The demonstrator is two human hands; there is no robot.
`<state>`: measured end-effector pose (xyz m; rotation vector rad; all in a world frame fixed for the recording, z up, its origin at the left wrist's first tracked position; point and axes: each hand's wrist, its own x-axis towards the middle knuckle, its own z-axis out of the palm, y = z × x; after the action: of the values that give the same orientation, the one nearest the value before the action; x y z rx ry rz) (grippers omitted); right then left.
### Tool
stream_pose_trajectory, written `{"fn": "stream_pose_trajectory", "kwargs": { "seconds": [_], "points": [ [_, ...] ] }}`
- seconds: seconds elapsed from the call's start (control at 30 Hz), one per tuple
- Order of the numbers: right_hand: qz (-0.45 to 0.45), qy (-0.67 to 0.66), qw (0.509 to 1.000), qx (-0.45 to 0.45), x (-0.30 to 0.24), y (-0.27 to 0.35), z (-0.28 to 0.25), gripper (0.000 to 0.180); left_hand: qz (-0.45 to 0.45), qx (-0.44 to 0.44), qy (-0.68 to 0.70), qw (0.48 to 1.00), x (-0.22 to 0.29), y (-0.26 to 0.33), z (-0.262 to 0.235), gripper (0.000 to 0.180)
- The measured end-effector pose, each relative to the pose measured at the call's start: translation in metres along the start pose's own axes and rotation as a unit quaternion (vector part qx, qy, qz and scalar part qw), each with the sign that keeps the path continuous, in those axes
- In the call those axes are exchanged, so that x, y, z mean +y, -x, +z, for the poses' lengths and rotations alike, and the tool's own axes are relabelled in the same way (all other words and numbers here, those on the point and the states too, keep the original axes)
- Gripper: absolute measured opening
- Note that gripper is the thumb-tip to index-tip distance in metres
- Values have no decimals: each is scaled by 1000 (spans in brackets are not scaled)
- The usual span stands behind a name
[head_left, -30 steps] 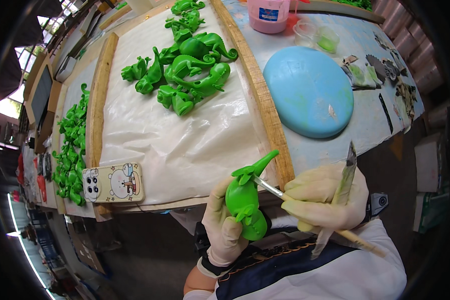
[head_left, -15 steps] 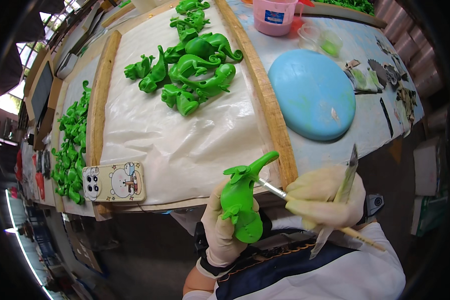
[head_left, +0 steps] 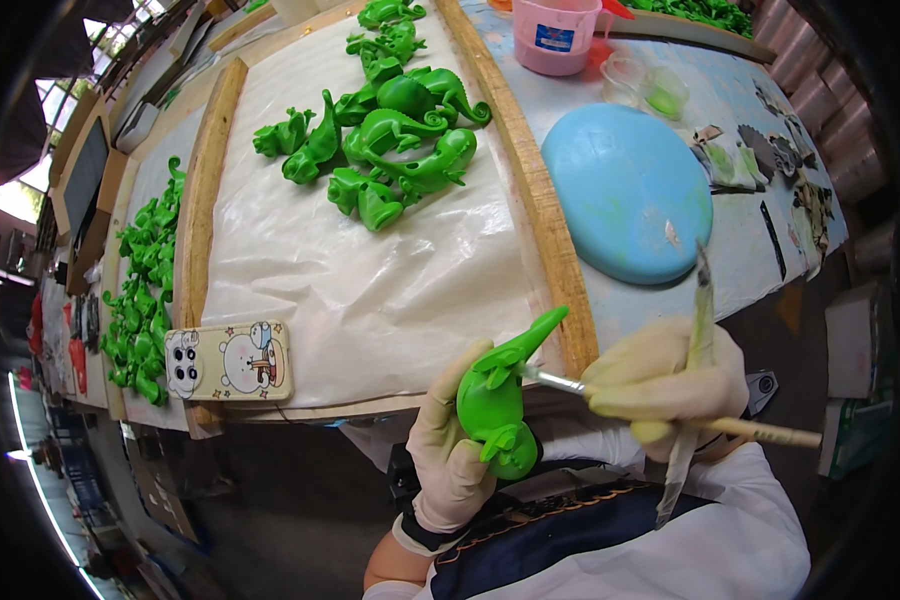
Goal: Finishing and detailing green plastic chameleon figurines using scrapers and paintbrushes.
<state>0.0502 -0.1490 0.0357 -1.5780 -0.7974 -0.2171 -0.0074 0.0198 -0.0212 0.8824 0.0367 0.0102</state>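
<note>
Gloved in white, my left hand (head_left: 448, 465) is closed round a green plastic chameleon figure (head_left: 490, 405), whose curved tail points up and to the right. My right hand (head_left: 670, 385), also gloved, grips a wooden-handled paintbrush (head_left: 562, 382) with a metal ferrule. The brush's tip meets the figure's side, just below the base of the tail. A second slender tool (head_left: 703, 320), stained green and with a dark pointed end, crosses the same hand upright between the fingers; its exact kind is unclear.
Several green chameleon figures (head_left: 405, 95) lie on the plastic-covered table (head_left: 370, 300) between wooden strips (head_left: 540, 190). More are heaped at left (head_left: 145, 280). A phone in a bear-patterned case (head_left: 230, 362) sits at the front edge. Right are a blue dome (head_left: 625, 190), pink jug (head_left: 555, 38) and stained cloth (head_left: 732, 160).
The chameleon has turned in my left hand and shifted slightly right. My right hand has moved a little right with both tools, their angles changed; the brush tip stays at the figure.
</note>
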Motion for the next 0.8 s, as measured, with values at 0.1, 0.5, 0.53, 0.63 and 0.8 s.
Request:
{"fn": "stream_pose_trajectory", "kwargs": {
  "seconds": [0.1, 0.5, 0.53, 0.63, 0.8],
  "points": [
    [-61, 6, 996, -70, 4, -4, 2, 27, 14, 14, -23, 1000, 1, 0, -1, 75],
    [87, -3, 996, -17, -5, 1, -5, 31, 76, 44, -86, 992, -4, -9, 12, 68],
    [19, -43, 997, 61, 1, -1, 0, 32, 75, 40, -84, 993, -5, -9, 12, 68],
    [29, -113, 990, 75, 4, -9, -24, 38, 55, 43, -91, 993, -5, -7, 7, 63],
    [2, 256, 908, 333, 31, -33, -98, 13, 27, 74, -103, 992, -2, -12, 14, 70]
  ]
}}
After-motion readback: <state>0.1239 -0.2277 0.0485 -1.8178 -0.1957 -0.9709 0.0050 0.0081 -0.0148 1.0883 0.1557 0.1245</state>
